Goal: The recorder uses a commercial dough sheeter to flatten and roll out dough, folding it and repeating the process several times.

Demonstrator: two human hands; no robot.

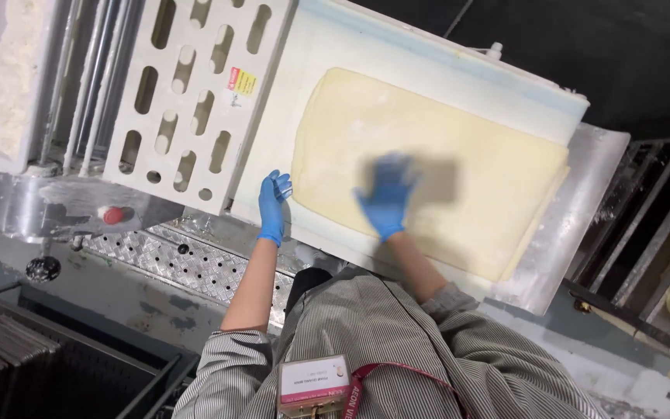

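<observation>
Dough sheet [443,178], pale yellow and rolled wide, lies flat on the white belt [397,66] of the rolling machine, its near-left corner close to the slotted white guard [195,93] and its far end running towards the metal tray [575,225] at the right. To handle it well, I judge I should keep my palm flat and my pressure light and even, sweeping across the surface rather than digging in with fingertips, so the sheet does not stretch, crease or stick to the belt.

My right hand [388,198], in a blue glove, is spread open and lies on top of the dough sheet near its front-left part; it grips nothing, and it is blurred, so I cannot tell exactly how the fingers sit. My left hand [273,206], also gloved in blue, is just off the dough sheet's left edge, on the belt beside the guard, fingers loosely curled; whether it pinches the belt's edge or holds nothing I cannot tell. Below both, the ridged metal plate [195,264] fronts the machine, with a red button [113,215] further left.
</observation>
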